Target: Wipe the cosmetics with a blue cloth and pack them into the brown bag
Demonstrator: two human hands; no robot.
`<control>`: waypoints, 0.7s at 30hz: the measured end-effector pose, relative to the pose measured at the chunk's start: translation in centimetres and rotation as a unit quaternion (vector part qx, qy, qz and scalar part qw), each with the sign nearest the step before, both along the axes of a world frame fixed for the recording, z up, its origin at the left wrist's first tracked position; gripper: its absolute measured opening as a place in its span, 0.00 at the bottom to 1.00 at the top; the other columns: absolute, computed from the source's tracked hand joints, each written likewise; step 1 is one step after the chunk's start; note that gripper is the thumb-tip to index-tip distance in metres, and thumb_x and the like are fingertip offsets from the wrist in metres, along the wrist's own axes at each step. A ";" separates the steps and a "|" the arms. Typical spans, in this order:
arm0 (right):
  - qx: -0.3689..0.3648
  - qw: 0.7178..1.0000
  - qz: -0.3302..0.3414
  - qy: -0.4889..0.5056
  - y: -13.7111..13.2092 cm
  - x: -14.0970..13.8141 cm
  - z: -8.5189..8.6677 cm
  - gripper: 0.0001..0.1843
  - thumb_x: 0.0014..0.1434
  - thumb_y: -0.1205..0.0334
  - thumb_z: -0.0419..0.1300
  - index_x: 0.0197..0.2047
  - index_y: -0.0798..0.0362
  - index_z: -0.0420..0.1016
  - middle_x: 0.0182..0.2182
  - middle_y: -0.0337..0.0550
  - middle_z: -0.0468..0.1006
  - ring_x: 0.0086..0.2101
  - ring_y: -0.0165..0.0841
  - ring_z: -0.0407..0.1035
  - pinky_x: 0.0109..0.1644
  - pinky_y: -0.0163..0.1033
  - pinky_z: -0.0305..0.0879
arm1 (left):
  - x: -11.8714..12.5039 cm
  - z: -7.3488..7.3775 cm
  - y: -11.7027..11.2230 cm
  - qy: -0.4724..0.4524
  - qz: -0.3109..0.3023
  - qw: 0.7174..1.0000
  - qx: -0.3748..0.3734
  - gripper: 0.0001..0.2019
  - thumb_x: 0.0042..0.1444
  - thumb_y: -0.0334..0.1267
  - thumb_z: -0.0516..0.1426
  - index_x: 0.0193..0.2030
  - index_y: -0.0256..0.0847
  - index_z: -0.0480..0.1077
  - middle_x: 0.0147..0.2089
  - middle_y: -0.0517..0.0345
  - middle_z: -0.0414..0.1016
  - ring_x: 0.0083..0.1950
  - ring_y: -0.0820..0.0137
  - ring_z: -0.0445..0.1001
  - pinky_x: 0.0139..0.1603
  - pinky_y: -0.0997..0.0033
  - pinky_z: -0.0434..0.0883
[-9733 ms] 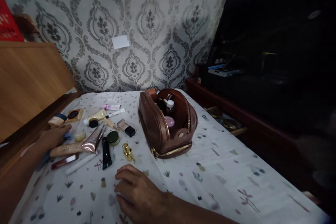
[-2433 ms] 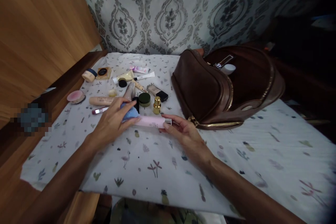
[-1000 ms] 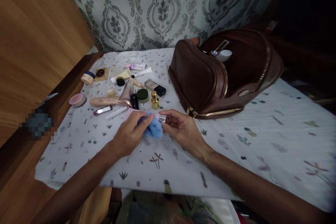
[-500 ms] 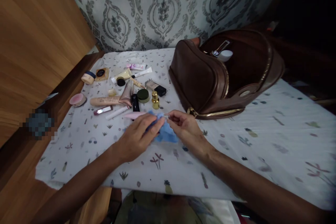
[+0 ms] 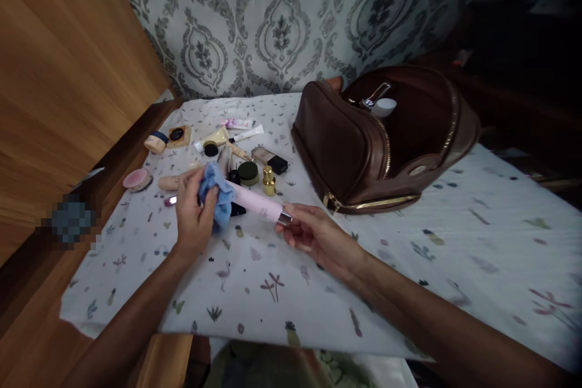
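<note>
A slim pink cosmetic tube (image 5: 257, 202) with a silver cap is held slantwise between my hands, above the printed cloth. My right hand (image 5: 318, 231) grips it by the silver cap end. My left hand (image 5: 194, 203) is closed around a blue cloth (image 5: 219, 209), which wraps the tube's far left end. Just behind the tube stand a gold bottle (image 5: 269, 180) and a jar with a dark green lid (image 5: 248, 173). A black item beneath the tube is partly hidden, and my left hand covers part of a beige tube (image 5: 168, 183).
On the right stands a brown bag (image 5: 336, 145), unzipped, with a white round item (image 5: 384, 107) and a metallic one inside. Several cosmetics lie at the back left, among them a pink round pot (image 5: 137, 179) and a foundation bottle (image 5: 270, 159). A wooden panel (image 5: 68, 73) rises at left.
My left hand has slid left along the pink tube with the blue cloth, uncovering the tube's middle. My right hand stays at the cap end, a little lower. The view has tilted slightly up.
</note>
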State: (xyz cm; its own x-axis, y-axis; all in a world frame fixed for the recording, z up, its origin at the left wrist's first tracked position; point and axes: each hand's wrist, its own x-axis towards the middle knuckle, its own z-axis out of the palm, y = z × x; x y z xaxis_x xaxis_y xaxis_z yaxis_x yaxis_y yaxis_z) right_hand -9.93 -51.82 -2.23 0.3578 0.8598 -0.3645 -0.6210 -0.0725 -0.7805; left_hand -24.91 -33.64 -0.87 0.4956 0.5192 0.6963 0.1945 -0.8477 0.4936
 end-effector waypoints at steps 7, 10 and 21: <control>0.064 0.995 0.029 0.075 0.3 -0.6 -0.2 0.23 0.43 0.48 0.76 0.32 0.55 0.75 0.27 0.44 0.80 0.22 0.25 0.65 0.23 0.30 0.54 | 1.0 -0.3 0.2 -0.178 -0.079 0.926 -0.323 0.14 0.61 0.48 0.60 0.46 0.42 0.71 0.44 0.58 0.74 0.45 0.71 0.73 0.50 0.74 0.72; 0.073 0.994 0.038 0.078 0.3 -0.7 -0.2 0.23 0.43 0.48 0.77 0.32 0.56 0.76 0.28 0.44 0.80 0.23 0.25 0.66 0.24 0.29 0.57 | 1.4 -1.2 -1.0 -0.202 -0.096 0.879 -0.421 0.16 0.58 0.50 0.63 0.48 0.45 0.71 0.46 0.60 0.76 0.47 0.72 0.74 0.48 0.76 0.73; 0.091 0.993 0.068 0.018 0.3 -0.8 -0.3 0.27 0.47 0.39 0.72 0.31 0.57 0.75 0.27 0.41 0.79 0.22 0.24 0.69 0.24 0.29 0.57 | 1.0 -2.4 -5.2 -0.007 -0.204 0.792 -0.576 0.25 0.51 0.58 0.66 0.44 0.39 0.74 0.43 0.52 0.79 0.42 0.65 0.77 0.41 0.69 0.74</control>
